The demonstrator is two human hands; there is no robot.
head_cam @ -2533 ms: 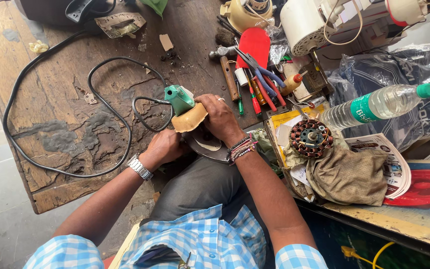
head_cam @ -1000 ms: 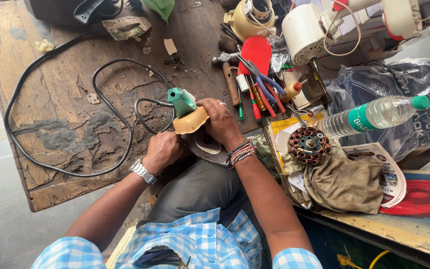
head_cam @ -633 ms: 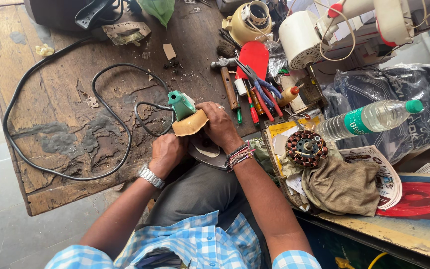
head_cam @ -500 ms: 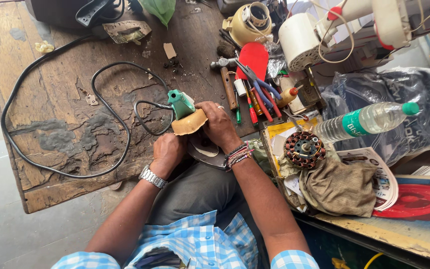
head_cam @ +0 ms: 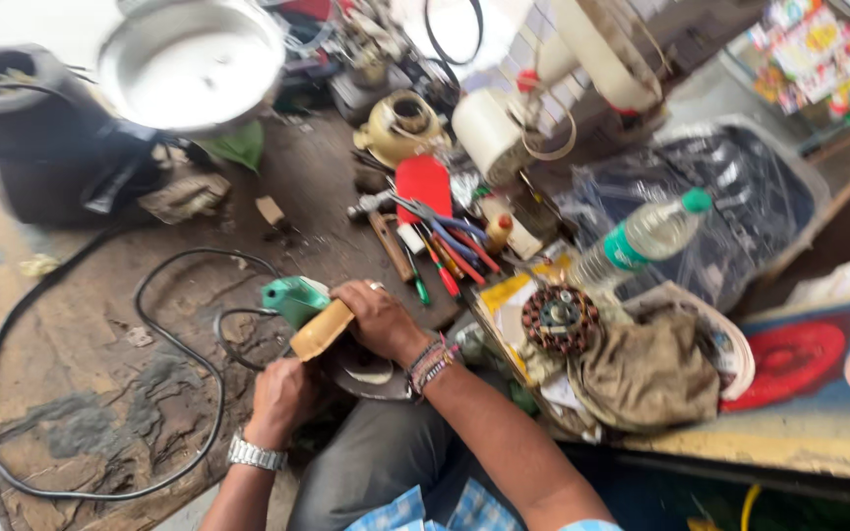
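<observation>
Right hand clamps over the tan handle of a green-nosed power tool at frame centre, pressing it onto a dark round part resting on the lap; left hand, wristwatch showing, is clenched beneath, apparently bracing the work; the tool's black cord loops across the worn wooden table at left; screwdrivers, a wound motor core and a plastic water bottle lie close at right.

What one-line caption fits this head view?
Right hand grips a green-and-tan corded tool; left hand steadies a metal part beneath, at a cluttered wooden bench.
</observation>
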